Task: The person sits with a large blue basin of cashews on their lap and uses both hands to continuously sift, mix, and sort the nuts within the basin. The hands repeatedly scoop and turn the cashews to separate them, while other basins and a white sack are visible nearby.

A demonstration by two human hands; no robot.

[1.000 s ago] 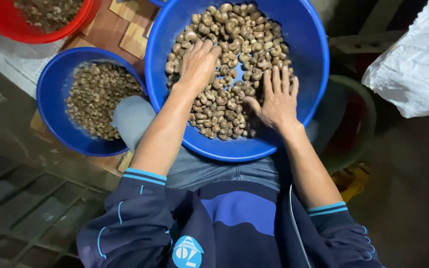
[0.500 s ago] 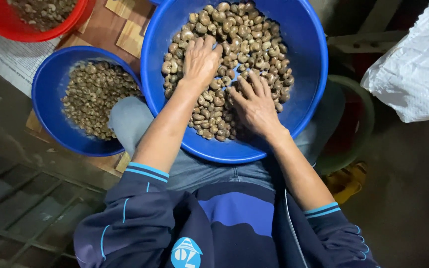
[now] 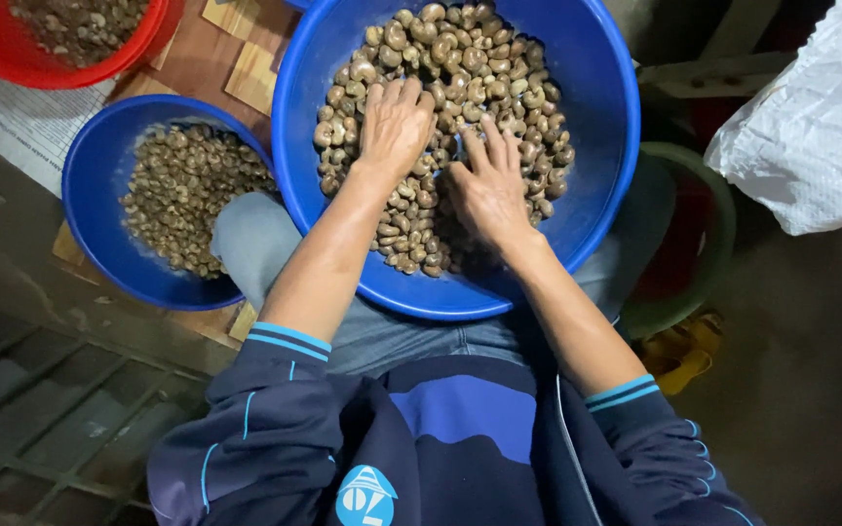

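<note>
So the biggest thing in your lap is that large blue basin [image 3: 608,136], sitting across your knees and about half full of brownish kidney-shaped nuts [image 3: 460,58], and honestly everything hinges on how that pile sits relative to your hands. The heap runs from the far rim down toward you along the basin's left and middle, with the bare blue wall showing on the right side and near edge. Your left hand [image 3: 394,125] is flat on top of the nuts, fingers spread and pointing away from you, so it's the one closer to the thick far part of the pile. Your right hand [image 3: 489,190] sits nearer your body and a bit to the right, palm down, fingers loosely splayed over the nuts. Neither hand is clamped around anything that I can see, they're just open and pressed onto the heap, though what's under the palms is hidden. Off to your left there's a smaller blue bowl [image 3: 99,244] on the floor with a shallower layer of similar, duller-looking nuts, just beside your left knee, so the left hand is the closer one to it. Further up left is a red tub [image 3: 148,44] with darker bits, and a white sack [image 3: 811,136] sits on your right.
</note>
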